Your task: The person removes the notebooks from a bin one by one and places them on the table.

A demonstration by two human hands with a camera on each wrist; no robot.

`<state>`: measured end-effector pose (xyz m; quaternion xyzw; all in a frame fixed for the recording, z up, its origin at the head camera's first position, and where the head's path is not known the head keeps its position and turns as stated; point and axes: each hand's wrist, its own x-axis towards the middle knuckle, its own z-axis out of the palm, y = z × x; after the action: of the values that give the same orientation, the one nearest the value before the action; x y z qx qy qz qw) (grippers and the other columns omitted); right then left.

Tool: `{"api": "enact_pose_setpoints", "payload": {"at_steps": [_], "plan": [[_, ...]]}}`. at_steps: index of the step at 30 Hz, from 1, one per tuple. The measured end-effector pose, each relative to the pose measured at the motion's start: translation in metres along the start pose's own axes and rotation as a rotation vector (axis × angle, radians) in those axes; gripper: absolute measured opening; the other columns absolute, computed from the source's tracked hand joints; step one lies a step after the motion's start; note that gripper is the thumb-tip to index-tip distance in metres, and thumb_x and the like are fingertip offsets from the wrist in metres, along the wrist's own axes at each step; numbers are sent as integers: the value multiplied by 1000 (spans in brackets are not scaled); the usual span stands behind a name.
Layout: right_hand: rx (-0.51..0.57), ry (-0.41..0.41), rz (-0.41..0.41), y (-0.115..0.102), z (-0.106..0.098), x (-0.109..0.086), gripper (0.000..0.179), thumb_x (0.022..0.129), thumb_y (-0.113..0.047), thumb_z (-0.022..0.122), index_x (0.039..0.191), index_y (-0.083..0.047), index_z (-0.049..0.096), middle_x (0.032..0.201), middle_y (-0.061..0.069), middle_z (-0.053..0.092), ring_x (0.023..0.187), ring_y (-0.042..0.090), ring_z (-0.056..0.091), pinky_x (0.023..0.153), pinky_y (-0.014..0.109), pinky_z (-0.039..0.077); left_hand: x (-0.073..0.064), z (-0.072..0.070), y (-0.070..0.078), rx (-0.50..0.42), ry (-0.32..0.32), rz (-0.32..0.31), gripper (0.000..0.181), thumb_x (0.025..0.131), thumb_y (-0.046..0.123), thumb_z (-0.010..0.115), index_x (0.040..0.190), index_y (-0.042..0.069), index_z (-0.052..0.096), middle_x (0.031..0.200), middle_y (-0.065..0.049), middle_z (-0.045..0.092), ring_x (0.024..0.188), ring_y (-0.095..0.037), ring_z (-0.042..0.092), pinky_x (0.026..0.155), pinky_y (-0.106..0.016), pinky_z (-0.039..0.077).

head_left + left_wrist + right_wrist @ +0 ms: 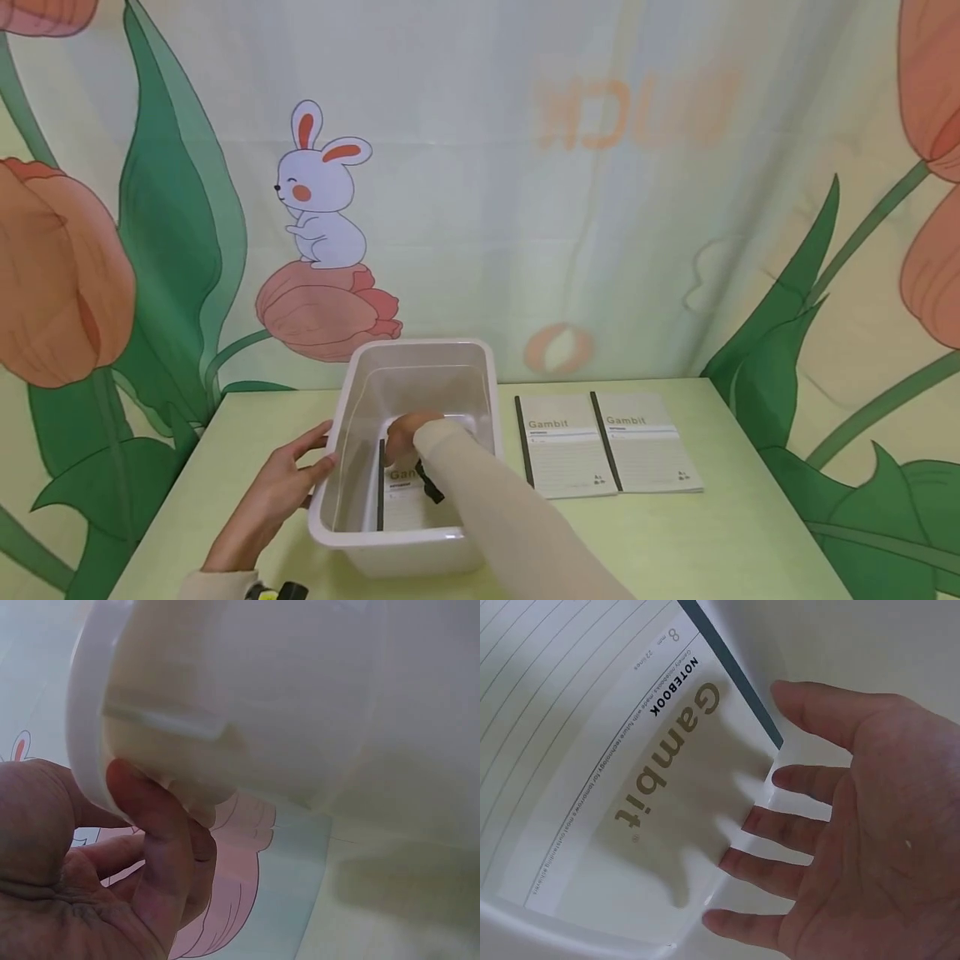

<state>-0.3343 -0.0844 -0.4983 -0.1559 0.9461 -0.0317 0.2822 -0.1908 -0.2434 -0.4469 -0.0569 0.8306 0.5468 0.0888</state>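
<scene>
A white plastic bin (397,542) stands on the table, and my left hand (281,483) holds its left rim. In the left wrist view, bent fingers of that hand lie against the outside of the bin (255,667), just under the lip. Inside the bin a Gambit notebook (405,510) with a dark spine strip lies cover up on the floor. My right hand (403,433) reaches down into the bin. The right wrist view shows its fingers spread and nearly straight, fingertips right at the top edge of the notebook (592,765).
Two more Gambit notebooks, a nearer one (566,462) and a farther one (652,458), lie side by side to the right of the bin on the pale green table (720,550). Behind the table hangs a printed curtain (465,208) with a rabbit and tulips.
</scene>
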Motion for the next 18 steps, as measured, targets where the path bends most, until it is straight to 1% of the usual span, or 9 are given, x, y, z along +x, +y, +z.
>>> {"api": "enact_pose_setpoints", "payload": {"at_steps": [2,4,6,9,11,13,15,18], "plan": [[-11,6,16,-1,-3,-4,40,82,-50,70,117,-31,67,121,-10,64,105,13,58,95,37,50,1,0,0,-2,-2,5,62,101,15,55,156,12,27,148,-24,39,106,-30,65,68,-40,59],[-46,30,19,-2,-7,-8,38,81,-50,71,112,-28,70,117,-8,65,102,13,59,93,36,51,1,0,0,1,-3,3,62,101,15,55,156,11,27,148,-25,39,106,-31,65,67,-39,59],[-65,59,25,-3,-12,-12,39,80,-51,72,109,-26,72,119,-7,66,102,14,61,92,38,51,1,-1,0,9,1,-5,62,101,16,55,156,12,27,148,-25,39,107,-31,65,67,-39,59],[-98,98,25,-2,-17,-15,43,78,-54,73,110,-26,73,126,-7,65,107,14,61,91,38,52,2,-2,0,19,7,-16,63,100,17,56,156,14,27,148,-24,39,108,-32,64,67,-39,59],[-105,104,3,1,-18,-13,44,76,-54,74,110,-27,72,126,-7,64,108,13,61,91,38,53,2,-2,0,22,11,-14,62,100,17,56,156,14,28,148,-23,39,107,-31,64,67,-39,59],[-114,94,-28,4,-17,-11,49,74,-54,77,115,-29,70,128,-9,64,112,13,60,91,37,52,3,-2,0,20,10,-7,62,101,17,55,156,13,27,147,-24,40,105,-30,65,67,-39,59],[-107,78,-48,8,-15,-7,59,71,-54,79,123,-31,64,131,-11,62,117,14,59,93,38,51,3,-2,-1,18,7,-6,62,101,16,55,156,13,27,148,-24,40,104,-29,65,67,-39,59],[-85,58,-43,11,-12,-3,75,66,-56,81,134,-36,54,139,-13,57,125,15,55,97,38,49,4,-1,-1,21,1,-5,61,101,18,54,156,12,27,148,-24,39,105,-29,65,67,-40,59]]}}
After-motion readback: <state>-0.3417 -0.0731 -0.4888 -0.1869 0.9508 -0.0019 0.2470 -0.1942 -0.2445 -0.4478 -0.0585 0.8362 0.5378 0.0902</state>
